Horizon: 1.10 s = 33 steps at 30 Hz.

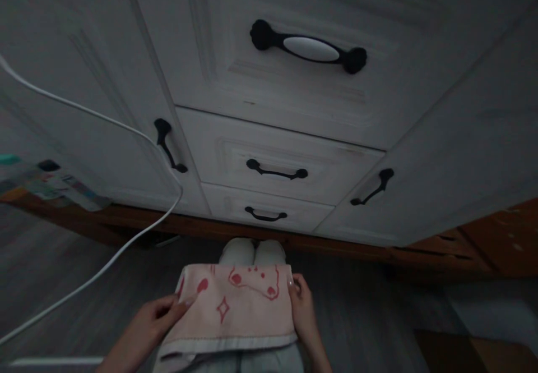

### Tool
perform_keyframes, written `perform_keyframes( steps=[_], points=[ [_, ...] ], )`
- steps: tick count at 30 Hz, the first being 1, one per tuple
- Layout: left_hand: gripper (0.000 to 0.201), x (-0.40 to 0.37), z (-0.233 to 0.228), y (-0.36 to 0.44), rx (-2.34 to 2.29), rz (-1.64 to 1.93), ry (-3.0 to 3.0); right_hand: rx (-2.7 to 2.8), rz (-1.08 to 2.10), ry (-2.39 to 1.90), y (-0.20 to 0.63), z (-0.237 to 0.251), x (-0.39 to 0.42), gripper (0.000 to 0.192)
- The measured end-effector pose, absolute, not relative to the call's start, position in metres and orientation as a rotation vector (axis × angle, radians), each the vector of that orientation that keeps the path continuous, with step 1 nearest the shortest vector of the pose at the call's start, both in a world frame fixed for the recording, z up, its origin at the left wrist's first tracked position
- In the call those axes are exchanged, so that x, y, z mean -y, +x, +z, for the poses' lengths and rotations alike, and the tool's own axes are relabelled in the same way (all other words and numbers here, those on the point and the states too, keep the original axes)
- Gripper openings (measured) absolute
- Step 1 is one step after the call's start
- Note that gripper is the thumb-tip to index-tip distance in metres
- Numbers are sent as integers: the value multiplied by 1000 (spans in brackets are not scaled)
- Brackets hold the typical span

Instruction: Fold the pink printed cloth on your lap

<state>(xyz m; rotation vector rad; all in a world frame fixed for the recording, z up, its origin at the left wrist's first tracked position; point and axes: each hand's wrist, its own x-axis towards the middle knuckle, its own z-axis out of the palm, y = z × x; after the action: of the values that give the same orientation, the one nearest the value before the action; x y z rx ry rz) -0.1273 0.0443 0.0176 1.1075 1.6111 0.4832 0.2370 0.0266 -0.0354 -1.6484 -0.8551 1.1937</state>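
A pink cloth point(247, 314) with red printed shapes and a pale underside spreads between my hands over my lap. My left hand point(162, 317) pinches its left edge, thumb on top. At the opposite edge, my right hand point(300, 300) grips the cloth near its upper right corner, fingers curled behind it. The far edge looks straight, while the lower left corner shows its pale layer folded out. Whether the cloth is doubled over, I cannot tell.
A white cabinet front with drawers point(269, 120) and black handles point(309, 47) rises ahead. One white cable point(121, 249) crosses the left side. Beside the cabinet's left door stand bottles or packages point(75, 188), dimly seen. A brown box-like thing point(471, 353) lies lower right on the grey floor.
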Motion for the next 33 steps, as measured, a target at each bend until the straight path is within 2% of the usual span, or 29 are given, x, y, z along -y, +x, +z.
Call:
perform_keyframes(
  steps=[3, 6, 12, 18, 22, 33],
  points=[
    [75, -41, -13, -116, -1582, 365, 1154, 1040, 1013, -1834, 233, -46, -24, 44],
    [77, -26, -33, -108, -1644, 448, 1050, 1100, 966, -1943, 233, -53, -17, 45],
    [62, -9, -23, -116, -1565, 481, 903, 1139, 991, -1954, 234, -49, -7, 45],
    [64, -7, -18, -128, -1773, 541, 1173, 1197, 1016, -1965, 235, -49, -13, 39],
    [71, -2, -18, -122, -1740, 373, 1245, 1194, 1007, -1929, 236, -51, -12, 37],
    [57, 10, -61, -144, -1552, 261, 1218, 1126, 1157, -1836, 237, -44, -9, 48]
  ],
)
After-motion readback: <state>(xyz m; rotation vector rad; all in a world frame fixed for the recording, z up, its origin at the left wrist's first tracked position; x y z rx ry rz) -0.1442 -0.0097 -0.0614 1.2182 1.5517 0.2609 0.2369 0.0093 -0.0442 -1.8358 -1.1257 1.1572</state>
